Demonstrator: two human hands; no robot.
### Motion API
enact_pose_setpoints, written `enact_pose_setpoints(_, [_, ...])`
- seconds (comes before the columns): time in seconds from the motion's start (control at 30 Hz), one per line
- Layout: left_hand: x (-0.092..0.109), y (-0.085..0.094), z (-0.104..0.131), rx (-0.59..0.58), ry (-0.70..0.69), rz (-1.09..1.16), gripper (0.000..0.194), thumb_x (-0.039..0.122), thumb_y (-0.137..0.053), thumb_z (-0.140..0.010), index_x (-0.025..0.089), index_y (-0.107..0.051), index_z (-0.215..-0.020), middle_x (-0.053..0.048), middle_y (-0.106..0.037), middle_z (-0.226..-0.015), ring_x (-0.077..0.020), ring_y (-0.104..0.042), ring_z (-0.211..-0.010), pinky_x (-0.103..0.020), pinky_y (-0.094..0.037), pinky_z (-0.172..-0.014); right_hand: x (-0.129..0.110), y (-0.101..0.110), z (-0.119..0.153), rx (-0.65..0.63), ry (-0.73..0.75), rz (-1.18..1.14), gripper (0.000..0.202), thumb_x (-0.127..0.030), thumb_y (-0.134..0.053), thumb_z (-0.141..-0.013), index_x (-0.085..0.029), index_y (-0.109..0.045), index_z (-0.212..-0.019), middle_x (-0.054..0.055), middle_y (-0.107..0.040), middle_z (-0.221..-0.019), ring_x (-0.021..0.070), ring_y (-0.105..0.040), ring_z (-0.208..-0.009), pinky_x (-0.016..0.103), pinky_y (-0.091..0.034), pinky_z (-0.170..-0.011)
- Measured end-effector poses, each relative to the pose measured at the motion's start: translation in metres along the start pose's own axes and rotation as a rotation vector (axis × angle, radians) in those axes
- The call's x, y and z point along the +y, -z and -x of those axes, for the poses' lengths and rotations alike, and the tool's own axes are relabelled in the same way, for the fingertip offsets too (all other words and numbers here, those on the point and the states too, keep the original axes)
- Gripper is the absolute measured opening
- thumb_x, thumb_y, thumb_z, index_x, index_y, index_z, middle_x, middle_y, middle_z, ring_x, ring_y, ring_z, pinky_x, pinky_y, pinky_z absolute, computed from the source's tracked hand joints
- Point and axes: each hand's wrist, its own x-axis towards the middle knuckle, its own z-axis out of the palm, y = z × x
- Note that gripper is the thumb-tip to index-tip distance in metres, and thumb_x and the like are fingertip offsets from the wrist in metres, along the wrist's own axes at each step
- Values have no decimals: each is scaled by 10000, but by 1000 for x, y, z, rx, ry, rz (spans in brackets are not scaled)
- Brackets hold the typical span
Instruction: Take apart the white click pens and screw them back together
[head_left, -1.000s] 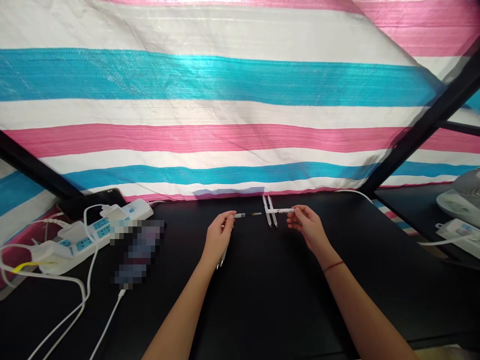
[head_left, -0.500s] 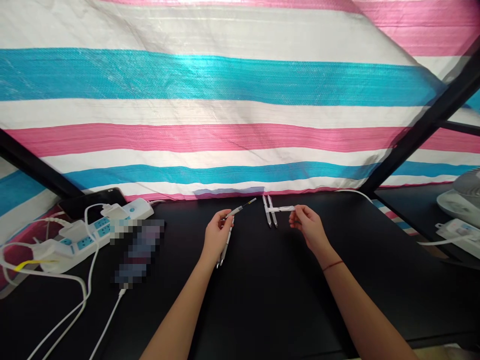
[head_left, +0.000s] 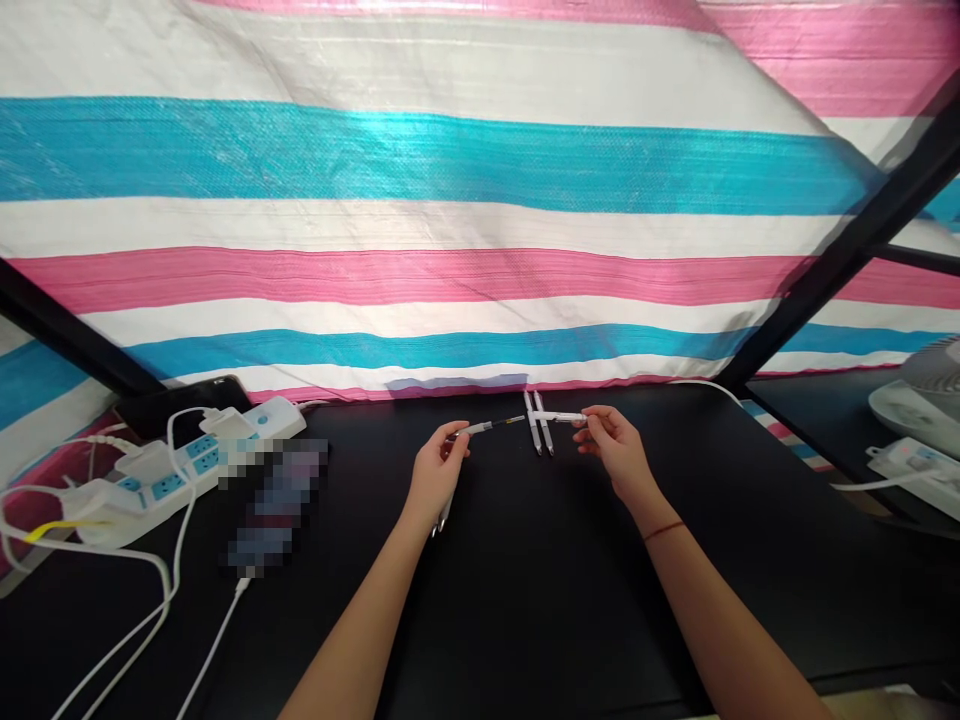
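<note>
Left hand (head_left: 438, 468): fingers pinching slender translucent pen refill (head_left: 491, 426). Right hand (head_left: 613, 448): fingertips pinching smooth white pen barrel (head_left: 561, 416), cylindrical.

Both forearms reach forward, fingertips pinched.

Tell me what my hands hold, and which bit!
Left hand: a thin pale-and-dark pen refill, by its left end. Right hand: a white plastic pen barrel, by its right end.
</note>
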Motion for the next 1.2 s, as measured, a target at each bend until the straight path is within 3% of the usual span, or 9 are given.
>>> enact_pose_setpoints(0.27, [5, -1, 2, -23, -12, -13, 343, 427, -551, -815, 195, -630, -1056, -22, -632, -734, -160, -598, -708, -271, -462, -667, 2, -1, 1, -95, 39, 45, 311, -458, -649, -739, -193, -585, -889, 31, -649, -772, 130, -592, -588, 235, -476, -484])
enact_pose_setpoints(0.6, [6, -1, 3, -23, -14, 13, 369, 442, -552, -811, 184, -632, -1063, -46, -670, -814, -161, -610, -719, -281, -476, -689, 4, -1, -1, -74, 70, 74, 293, -443, -620, -771, -186, -580, -905, 35, -639, -771, 126, -578, -574, 228, -466, -465])
enact_pose_setpoints(0.93, [9, -11, 10, -134, 12, -10, 366, 464, -546, -814, 216, -637, -1067, -41, -709, -900, -160, -624, -714, -274, -477, -706, 9, -12, 6, -178, 101, 92, 307, -457, -617, -784, -178, -595, -911, 38, -636, -740, 136, -576, -574, 239, -469, -451])
enact_pose_setpoints(1.2, [11, -10, 12, -181, -13, -48, 308, 444, -533, -831, 200, -630, -994, -38, -706, -840, -166, -627, -711, -263, -474, -675, 9, -13, 7, -139, 124, 93, 298, -449, -608, -801, -176, -601, -921, 37, -647, -742, 132, -579, -557, 240, -470, -447])
